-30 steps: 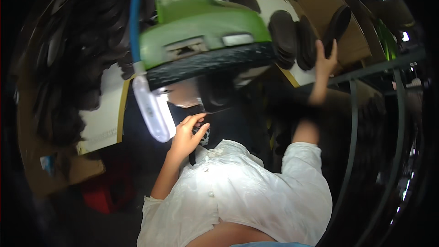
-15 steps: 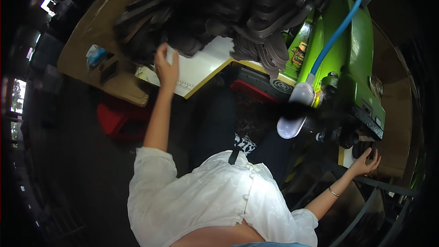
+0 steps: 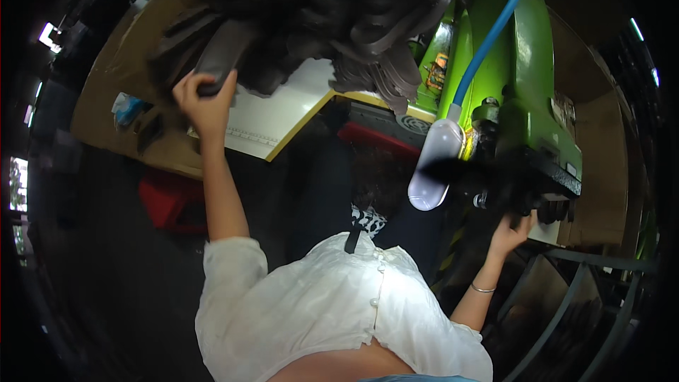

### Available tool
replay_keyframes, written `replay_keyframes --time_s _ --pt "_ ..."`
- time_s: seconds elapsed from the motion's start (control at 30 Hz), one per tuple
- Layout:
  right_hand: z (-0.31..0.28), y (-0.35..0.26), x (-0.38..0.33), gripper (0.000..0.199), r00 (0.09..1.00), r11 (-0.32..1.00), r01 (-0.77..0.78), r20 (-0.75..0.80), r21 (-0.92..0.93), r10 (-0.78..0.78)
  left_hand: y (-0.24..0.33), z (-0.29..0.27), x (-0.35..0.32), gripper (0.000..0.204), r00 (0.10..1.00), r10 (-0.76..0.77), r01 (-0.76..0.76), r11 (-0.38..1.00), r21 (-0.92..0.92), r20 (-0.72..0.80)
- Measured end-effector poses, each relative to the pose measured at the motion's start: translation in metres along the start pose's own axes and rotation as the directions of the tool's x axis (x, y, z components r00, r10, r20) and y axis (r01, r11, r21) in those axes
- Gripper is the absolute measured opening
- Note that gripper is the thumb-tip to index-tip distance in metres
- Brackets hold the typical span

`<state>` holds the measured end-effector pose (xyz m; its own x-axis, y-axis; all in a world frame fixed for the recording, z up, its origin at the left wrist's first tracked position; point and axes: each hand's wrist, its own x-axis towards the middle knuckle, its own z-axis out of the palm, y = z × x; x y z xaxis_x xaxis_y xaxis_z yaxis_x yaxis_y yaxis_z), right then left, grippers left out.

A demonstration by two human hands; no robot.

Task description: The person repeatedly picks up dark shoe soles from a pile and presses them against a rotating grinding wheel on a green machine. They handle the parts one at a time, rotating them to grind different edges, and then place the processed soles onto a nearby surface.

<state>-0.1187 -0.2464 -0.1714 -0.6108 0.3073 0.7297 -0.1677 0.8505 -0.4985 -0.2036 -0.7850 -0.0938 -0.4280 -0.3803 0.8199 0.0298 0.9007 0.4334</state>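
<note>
My left hand [image 3: 205, 102] is closed on one end of a long, dark grey, sole-shaped piece [image 3: 228, 46] with a rounded tip. This piece lies at the near left edge of a big heap of similar dark pieces [image 3: 318, 14]. On the right, my right hand [image 3: 511, 235], a bangle on its wrist, is raised beneath the head of a green sewing machine [image 3: 530, 64]. Its thumb and a finger show, but the other fingertips are blurred or hidden by the machine's dark parts. Whether it holds anything cannot be made out.
A white worktop [image 3: 272, 110] with a yellow edge and a printed ruler lies under the heap. A lit lamp [image 3: 433, 170] on a blue cable hangs before the machine. Cardboard [image 3: 113, 92] borders the left, a red bin [image 3: 170, 201] stands below, and a metal frame [image 3: 566, 304] is at lower right.
My left hand has moved left and closed on a dark sole-shaped piece. My right hand has moved left, away from dark pieces at the right, to beneath the machine head. The view has shifted slightly.
</note>
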Motion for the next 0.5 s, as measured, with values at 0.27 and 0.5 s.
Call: replay_keyframes --time_s 0.27,0.5 --pt "0.052 -0.045 -0.114 0.085 0.306 0.41 -0.866 0.952 0.287 -0.02 0.112 -0.052 -0.105 0.043 0.764 0.281 0.387 0.521 -0.761 0.581" --pt "0.042 -0.069 -0.138 0.04 0.074 0.598 -0.791 0.99 0.131 -0.119 0.193 -0.018 -0.2 0.04 0.276 0.252 0.961 -0.103 -0.258 0.927"
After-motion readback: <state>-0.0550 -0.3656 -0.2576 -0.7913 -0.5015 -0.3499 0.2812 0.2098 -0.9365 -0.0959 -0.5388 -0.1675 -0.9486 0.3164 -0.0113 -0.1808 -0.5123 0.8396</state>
